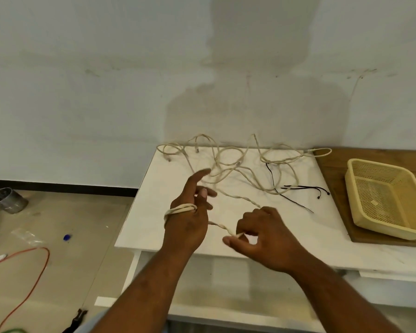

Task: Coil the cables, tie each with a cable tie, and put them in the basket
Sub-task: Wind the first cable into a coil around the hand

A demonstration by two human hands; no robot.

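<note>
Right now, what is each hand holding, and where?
The beige cable: loops wound round the left hand, fingers straight; the right hand pinches the strand running from those loops.

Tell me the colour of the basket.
The basket is pale yellow with a mesh pattern, clearest in the head view.

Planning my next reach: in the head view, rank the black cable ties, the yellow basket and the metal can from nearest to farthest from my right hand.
From the right hand:
1. black cable ties, on the white table just beyond it.
2. yellow basket, farther right on the wooden board.
3. metal can, far left on the floor.
</note>
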